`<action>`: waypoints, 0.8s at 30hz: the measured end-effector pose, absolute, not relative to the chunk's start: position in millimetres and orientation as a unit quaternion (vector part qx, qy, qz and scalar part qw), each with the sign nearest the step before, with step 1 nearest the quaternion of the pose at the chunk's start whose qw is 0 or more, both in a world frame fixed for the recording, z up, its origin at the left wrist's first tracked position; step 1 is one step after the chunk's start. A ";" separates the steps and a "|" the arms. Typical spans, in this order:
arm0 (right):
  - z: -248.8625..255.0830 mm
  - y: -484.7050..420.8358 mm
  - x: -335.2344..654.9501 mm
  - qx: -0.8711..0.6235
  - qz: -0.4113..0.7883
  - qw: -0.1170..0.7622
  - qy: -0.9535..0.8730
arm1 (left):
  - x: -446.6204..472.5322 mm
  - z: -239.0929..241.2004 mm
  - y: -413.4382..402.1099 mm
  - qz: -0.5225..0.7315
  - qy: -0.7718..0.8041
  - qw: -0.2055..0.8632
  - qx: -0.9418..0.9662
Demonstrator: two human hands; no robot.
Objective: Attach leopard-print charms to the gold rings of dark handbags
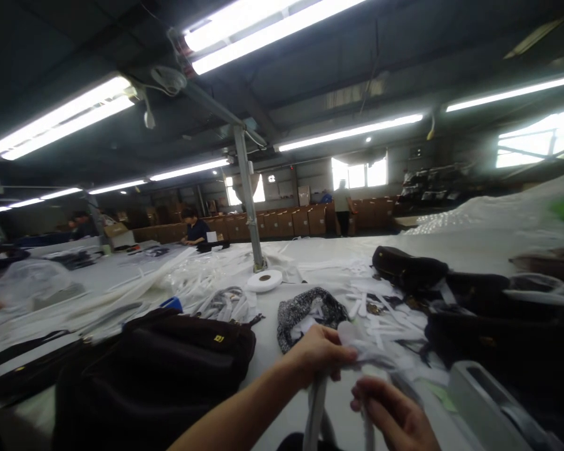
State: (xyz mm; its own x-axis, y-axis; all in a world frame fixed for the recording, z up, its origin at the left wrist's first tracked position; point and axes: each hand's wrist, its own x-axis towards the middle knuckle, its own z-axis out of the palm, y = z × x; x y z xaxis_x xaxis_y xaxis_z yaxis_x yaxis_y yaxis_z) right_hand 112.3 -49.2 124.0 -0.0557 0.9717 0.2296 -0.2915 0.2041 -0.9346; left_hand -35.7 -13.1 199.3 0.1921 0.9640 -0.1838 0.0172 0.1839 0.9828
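My left hand (317,352) is closed on a pale grey strap (316,407), thumb and fingers pinched together, and one length hangs below it. Just to the right, my right hand (395,413) has its fingers curled around another hanging part of whitish strip. Between the hands a translucent white wrap (357,344) spans the gap, blurred. Directly behind them lies a speckled black-and-white cloth bundle (305,313) with white pieces inside. The strap's lower end runs down to something dark at the bottom edge.
Black bags (169,363) lie left, more black bags (489,332) right. A grey box-like device (493,407) stands near my right hand. White strips (380,313), a white tape roll (264,280) and a metal post (247,194) are behind. People (196,228) work farther back.
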 end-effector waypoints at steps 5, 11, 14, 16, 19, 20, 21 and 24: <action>132.5 -53.2 126.7 -0.276 0.602 0.549 -0.510 | -36.5 207.1 -15.7 0.387 0.455 0.611 0.520; 168.5 -34.7 137.7 -0.341 0.476 0.591 -0.554 | -27.6 213.7 -11.8 0.407 0.448 0.586 0.539; 191.6 -30.1 135.3 -0.317 0.488 0.588 -0.561 | -21.8 218.9 -10.7 0.427 0.436 0.562 0.557; 201.9 -27.0 130.9 -0.297 0.509 0.597 -0.544 | -20.2 222.5 -10.0 0.427 0.433 0.551 0.571; 206.5 -21.5 125.5 -0.302 0.539 0.593 -0.516 | -21.6 228.9 -9.5 0.429 0.442 0.527 0.586; 205.9 -19.7 124.3 -0.310 0.547 0.584 -0.514 | -22.5 231.3 -9.4 0.433 0.446 0.515 0.590; 204.7 -17.9 123.5 -0.315 0.554 0.572 -0.516 | -23.3 233.7 -9.3 0.439 0.450 0.502 0.594; 200.5 -12.2 120.9 -0.327 0.571 0.541 -0.524 | -23.7 238.9 -8.9 0.457 0.458 0.465 0.604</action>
